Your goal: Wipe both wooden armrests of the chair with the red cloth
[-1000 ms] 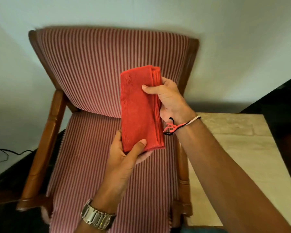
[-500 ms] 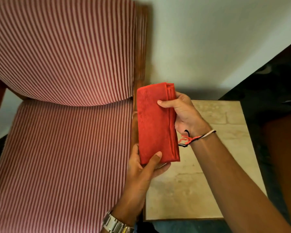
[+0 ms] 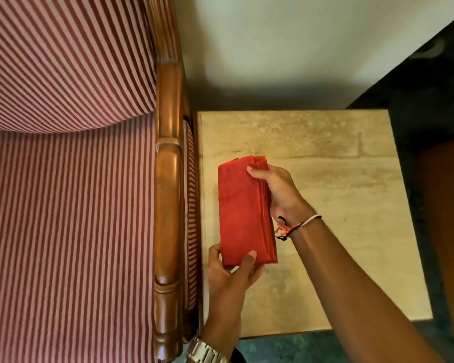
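Observation:
A folded red cloth (image 3: 243,210) is held upright between both hands, above a small stone-topped table. My left hand (image 3: 228,279) pinches its lower edge, thumb on the front. My right hand (image 3: 278,192) grips its right side near the top. The chair's right wooden armrest (image 3: 168,205) runs front to back just left of the cloth, apart from it. The chair has a red-and-white striped seat (image 3: 68,231) and backrest (image 3: 63,61). The left armrest is out of view.
The beige stone-topped side table (image 3: 351,179) stands tight against the chair's right side. A pale wall (image 3: 299,43) is behind it. Dark furniture (image 3: 435,74) fills the upper right corner, and something brown (image 3: 446,218) lies at the right edge.
The view has swung right and closer: the chair slid left, and the right armrest and side table came into full view. Both hands keep the same hold on the cloth.

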`<state>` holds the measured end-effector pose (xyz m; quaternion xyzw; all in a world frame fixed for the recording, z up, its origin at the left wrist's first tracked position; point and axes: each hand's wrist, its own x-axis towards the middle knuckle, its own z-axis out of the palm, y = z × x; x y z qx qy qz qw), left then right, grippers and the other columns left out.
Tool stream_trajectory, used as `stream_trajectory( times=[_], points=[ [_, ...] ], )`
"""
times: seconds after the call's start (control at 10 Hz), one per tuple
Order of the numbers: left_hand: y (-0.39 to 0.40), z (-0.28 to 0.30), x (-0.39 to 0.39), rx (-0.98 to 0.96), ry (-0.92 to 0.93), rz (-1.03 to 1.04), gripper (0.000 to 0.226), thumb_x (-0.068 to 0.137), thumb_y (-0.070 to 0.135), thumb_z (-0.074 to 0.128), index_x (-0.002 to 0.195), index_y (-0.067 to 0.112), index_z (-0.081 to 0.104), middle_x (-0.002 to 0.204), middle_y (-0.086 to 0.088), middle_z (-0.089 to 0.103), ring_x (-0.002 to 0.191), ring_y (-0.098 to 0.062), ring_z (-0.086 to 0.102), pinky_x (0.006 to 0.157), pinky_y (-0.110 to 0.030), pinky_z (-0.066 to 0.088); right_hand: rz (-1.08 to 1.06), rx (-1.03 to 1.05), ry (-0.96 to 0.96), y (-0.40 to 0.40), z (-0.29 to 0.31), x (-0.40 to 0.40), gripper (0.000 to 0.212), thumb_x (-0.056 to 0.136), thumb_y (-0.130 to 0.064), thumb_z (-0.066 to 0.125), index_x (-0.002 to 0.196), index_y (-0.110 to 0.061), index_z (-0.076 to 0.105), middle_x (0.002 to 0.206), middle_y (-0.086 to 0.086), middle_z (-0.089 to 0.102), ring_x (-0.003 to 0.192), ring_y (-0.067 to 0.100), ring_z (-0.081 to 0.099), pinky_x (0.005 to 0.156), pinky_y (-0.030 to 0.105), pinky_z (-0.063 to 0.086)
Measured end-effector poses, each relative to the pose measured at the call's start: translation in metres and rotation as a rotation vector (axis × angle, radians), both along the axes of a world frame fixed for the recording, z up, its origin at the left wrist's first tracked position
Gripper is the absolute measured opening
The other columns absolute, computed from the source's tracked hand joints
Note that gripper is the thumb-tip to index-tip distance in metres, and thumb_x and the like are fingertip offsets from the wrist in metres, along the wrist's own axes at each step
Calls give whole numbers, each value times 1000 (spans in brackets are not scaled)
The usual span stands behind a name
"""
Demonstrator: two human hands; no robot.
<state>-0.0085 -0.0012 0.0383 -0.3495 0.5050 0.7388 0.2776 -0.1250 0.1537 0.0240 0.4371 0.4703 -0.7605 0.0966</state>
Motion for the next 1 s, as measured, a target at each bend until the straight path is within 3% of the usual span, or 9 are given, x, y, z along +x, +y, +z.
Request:
stream_trajectory(
  times=[0.1,0.3,0.4,0.5,0.6,0.7,0.8,0.9,1.0],
  points=[
    [7,-27,2,-87,6,-46,39,85,3,76,113,15,52,115,-10,72,96,-22,78,69,-30,63,30,43,-32,4,-33,3,25,90,-3,69,114,0,72,112,20,74,99,31,71,91,42,59],
    [16,-71,0,-178,-13,-130,44,86,3,75,119,9,46,121,-11,66,99,-24,74,67,-27,63,146,298,-9,3,-82,10,8,91,-3,70,97,-6,75,89,7,74,78,15,73,75,33,59],
    [16,-88,3,-259,-43,-222,49,87,6,75,123,7,42,120,-15,67,91,-30,77,68,-32,65,319,656,10,0,-94,14,11,89,-11,74,99,-8,75,98,10,74,94,24,70,86,37,58],
    [14,-93,3,-379,-61,-325,42,87,16,77,115,11,46,105,-21,76,70,-28,80,64,-38,66,597,1052,-51,-2,-97,13,31,87,-27,76,113,-11,71,111,11,66,111,29,57,90,36,49],
    [9,-85,-6,-678,-13,-641,55,82,42,78,116,14,45,106,-18,73,73,-35,77,67,-50,64,653,1260,-128,-4,-90,16,49,85,-41,75,126,-17,62,123,10,57,121,31,49,95,42,47],
    [6,-70,-13,-881,110,-853,72,82,54,73,126,10,38,107,-18,69,89,-39,71,74,-50,62,760,1470,-104,-8,-84,25,59,93,-47,62,141,-16,48,138,10,51,128,31,47,102,43,42],
    [8,-48,-20,-898,204,-899,72,88,52,66,134,9,31,109,-20,70,92,-38,71,76,-50,62,843,1549,-81,-8,-76,39,64,102,-48,43,153,-11,35,155,16,41,142,34,39,116,48,33],
    [11,-32,-30,-1006,266,-1104,78,92,52,61,146,8,24,122,-20,66,106,-39,69,86,-49,60,909,1540,-96,-7,-69,57,70,103,-52,38,158,-11,26,164,20,27,152,35,27,123,54,22],
    [16,-12,-43,-1105,395,-1259,63,95,46,58,140,11,31,121,-17,66,106,-37,69,84,-46,59,939,1536,-105,-5,-57,67,74,102,-56,36,161,-13,20,168,20,17,156,34,17,126,54,15]
  ],
)
